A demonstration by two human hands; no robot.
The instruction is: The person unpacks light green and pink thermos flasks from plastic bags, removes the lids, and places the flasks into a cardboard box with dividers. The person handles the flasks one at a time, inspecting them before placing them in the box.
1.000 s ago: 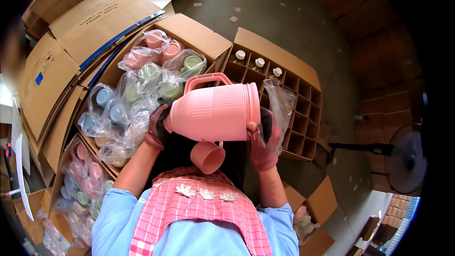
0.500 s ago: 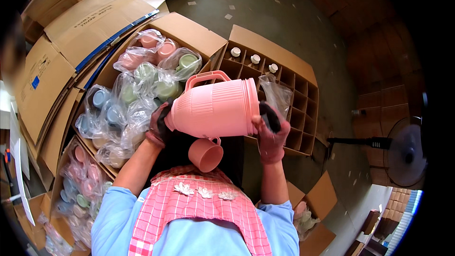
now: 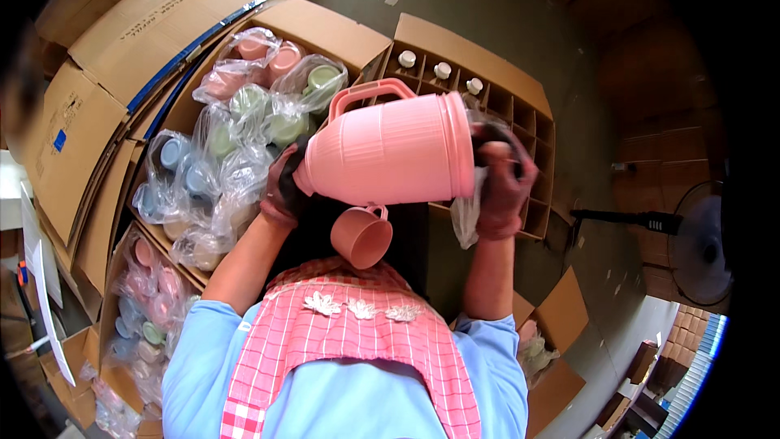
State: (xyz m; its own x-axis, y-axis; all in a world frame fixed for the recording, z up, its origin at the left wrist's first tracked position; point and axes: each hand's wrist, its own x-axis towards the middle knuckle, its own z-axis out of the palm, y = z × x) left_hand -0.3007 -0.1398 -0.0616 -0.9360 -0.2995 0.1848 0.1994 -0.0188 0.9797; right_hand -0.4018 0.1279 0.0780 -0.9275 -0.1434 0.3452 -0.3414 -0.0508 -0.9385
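Observation:
A pink vacuum-flask body (image 3: 390,150) with a loop handle lies sideways in front of my chest, its wide end to the right. Gloved, my left hand (image 3: 286,183) grips its narrow end. Beside the wide end, apart from it, is my right hand (image 3: 505,183), also gloved and somewhat blurred. Its fingers are curled around a clear plastic bag (image 3: 465,218), which hangs down at the flask's rim. Below the flask, a pink cup (image 3: 361,237) with a small handle sits just above my checked apron; what supports it is hidden.
At left, an open carton (image 3: 325,20) holds bagged pink, green and blue cups. A divided carton (image 3: 479,49) with several white-topped bottles stands ahead right. Flattened cardboard (image 3: 97,114) leans at far left. A fan (image 3: 700,244) stands at right, a smaller open carton (image 3: 565,309) nearer.
My right hand has come off the flask's wide end and moved right, and the plastic bag now hangs from it. The flask has shifted slightly up and right, still in my left hand.

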